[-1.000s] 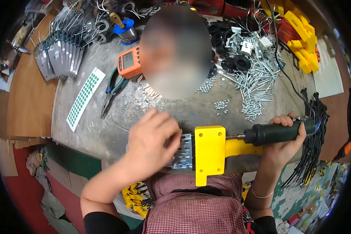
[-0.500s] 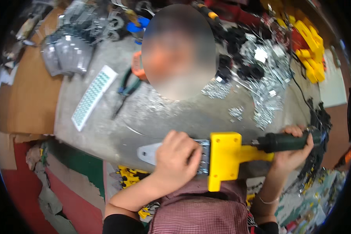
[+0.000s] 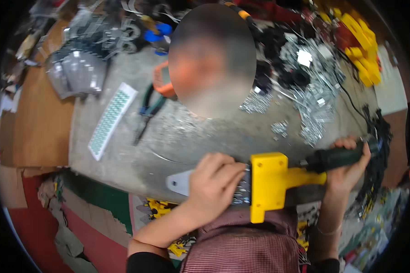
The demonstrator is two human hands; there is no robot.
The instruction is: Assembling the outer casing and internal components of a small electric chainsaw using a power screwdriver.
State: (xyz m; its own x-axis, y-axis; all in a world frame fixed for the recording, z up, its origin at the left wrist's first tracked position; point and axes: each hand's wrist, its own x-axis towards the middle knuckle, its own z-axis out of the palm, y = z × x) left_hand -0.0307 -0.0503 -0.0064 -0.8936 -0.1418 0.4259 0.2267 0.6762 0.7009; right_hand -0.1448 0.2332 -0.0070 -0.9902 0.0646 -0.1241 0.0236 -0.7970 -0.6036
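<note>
My left hand [image 3: 214, 184] is closed on a flat metal blade [image 3: 177, 183], whose rounded, holed end sticks out to the left. The blade's other end meets a yellow plastic handle piece [image 3: 269, 189] with a broad block and a stem running right. My left fingertips are bunched near the block's left edge. In my right hand [image 3: 346, 170] lies a dark green power screwdriver [image 3: 337, 157], held level with its tip toward the yellow block. I cannot tell whether the tip touches the block.
Green-handled pliers [image 3: 150, 109] and a white tray of small green pieces [image 3: 112, 120] lie left. Clear plastic parts [image 3: 77, 70] stand beyond. Loose screws [image 3: 280, 128], metal parts [image 3: 316, 111] and yellow handles [image 3: 362, 50] spread right. A blurred patch hides the table's far middle.
The whole view has shifted slightly. My left fingers have moved toward the yellow block's edge, bunching together there. The screwdriver stays in my right hand, pointing at the block.
</note>
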